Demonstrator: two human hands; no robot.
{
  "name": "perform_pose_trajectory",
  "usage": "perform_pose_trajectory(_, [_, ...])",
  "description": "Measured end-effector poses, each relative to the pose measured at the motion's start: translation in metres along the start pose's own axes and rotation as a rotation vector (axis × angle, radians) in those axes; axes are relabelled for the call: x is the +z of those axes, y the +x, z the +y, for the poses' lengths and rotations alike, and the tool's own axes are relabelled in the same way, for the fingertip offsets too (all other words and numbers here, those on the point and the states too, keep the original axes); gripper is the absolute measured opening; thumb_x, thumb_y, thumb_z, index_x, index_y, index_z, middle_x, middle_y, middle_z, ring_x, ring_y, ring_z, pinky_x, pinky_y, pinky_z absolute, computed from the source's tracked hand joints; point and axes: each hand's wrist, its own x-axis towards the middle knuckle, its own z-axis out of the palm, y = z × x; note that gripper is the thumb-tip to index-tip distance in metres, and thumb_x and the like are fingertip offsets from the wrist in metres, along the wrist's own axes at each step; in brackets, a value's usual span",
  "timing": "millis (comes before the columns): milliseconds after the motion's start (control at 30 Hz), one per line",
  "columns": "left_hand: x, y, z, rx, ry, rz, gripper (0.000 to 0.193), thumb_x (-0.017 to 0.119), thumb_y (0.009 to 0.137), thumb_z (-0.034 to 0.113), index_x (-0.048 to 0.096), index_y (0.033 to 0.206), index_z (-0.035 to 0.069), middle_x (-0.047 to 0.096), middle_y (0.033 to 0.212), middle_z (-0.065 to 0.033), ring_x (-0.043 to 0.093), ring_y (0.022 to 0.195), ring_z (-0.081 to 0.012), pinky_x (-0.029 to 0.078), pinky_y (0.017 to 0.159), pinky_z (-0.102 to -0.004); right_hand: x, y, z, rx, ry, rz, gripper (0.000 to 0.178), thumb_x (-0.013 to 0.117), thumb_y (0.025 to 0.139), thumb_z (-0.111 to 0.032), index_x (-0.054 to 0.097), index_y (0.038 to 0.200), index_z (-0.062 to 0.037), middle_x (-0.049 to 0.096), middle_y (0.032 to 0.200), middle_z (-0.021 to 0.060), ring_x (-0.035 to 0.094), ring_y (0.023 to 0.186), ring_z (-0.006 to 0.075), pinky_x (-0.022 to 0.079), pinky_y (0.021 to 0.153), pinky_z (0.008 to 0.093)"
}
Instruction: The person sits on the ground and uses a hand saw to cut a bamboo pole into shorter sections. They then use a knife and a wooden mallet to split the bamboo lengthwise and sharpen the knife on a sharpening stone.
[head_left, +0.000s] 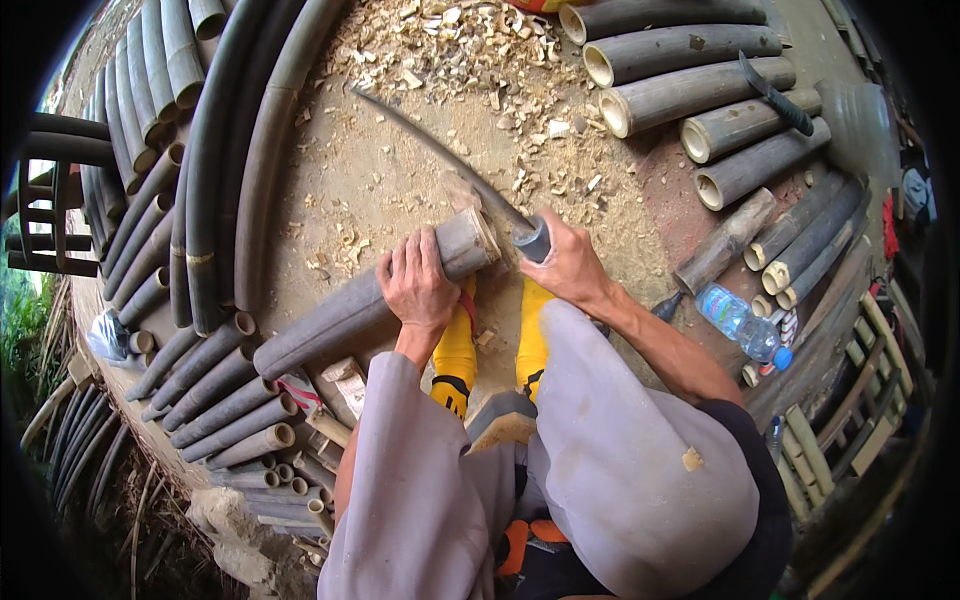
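Note:
My left hand is closed over the top of a thick, dark bamboo tube, close to its upper right end. The tube lies slanted across in front of my shins, and its pale cut end faces right. My right hand is wrapped round the dark handle of a long, slim, curved knife. From the fist the blade reaches up and to the left, above the bamboo, and its tip is over the ground. A small piece of wood shows behind the tube's end.
Pale shavings cover the ground ahead. Cut bamboo lengths lie at the far right, with another curved knife on them. A water bottle lies right. Long dark poles and stacked tubes fill the left.

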Motion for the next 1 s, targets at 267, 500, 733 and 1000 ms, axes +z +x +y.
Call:
perform_pose_trajectory(267, [0.007,-0.002,-0.001,0.006,0.036,0.027,0.051,0.064,0.069,0.011,0.060,0.120,0.007,0.064,0.114,-0.0057,0.059,0.110,-0.0216,0.036,0.098,-0.0401,0.001,0.029,0.023,0.314,-0.214,-0.274,0.030,0.068,0.074,0.000,0.050,0.098,0.0036,0.066,0.079,0.0137,0.066,0.065,0.0208,0.057,0.062,0.0321])
perform_pose_trajectory(500, [0.008,-0.005,0.001,-0.005,0.068,0.058,0.050,0.063,0.070,0.010,0.061,0.120,0.007,0.064,0.115,-0.0053,0.058,0.111,-0.0215,0.036,0.099,-0.0402,0.004,0.011,-0.018,-0.155,0.173,0.175,0.030,0.069,0.072,-0.006,0.054,0.097,-0.0010,0.065,0.071,0.0194,0.070,0.068,0.0319,0.054,0.059,0.0393])
perform_pose_trajectory(733, [0.006,0.000,0.005,-0.018,0.043,0.068,0.050,0.064,0.071,0.012,0.061,0.120,0.008,0.065,0.115,-0.0055,0.059,0.111,-0.0217,0.035,0.099,-0.0410,-0.005,0.023,-0.007,0.096,-0.044,-0.178,0.029,0.067,0.073,-0.007,0.053,0.098,0.0019,0.066,0.070,0.0209,0.070,0.066,0.0312,0.055,0.058,0.0399])
perform_pose_trajectory(1000, [0.011,-0.004,0.002,0.015,0.094,0.066,0.059,0.072,0.066,0.022,0.058,0.122,0.009,0.064,0.115,-0.0046,0.058,0.111,-0.0215,0.033,0.100,-0.0398,0.011,0.024,0.029,0.148,-0.176,-0.230,0.032,0.067,0.074,-0.004,0.052,0.101,0.0016,0.065,0.068,0.0180,0.070,0.065,0.0303,0.057,0.057,0.0371])
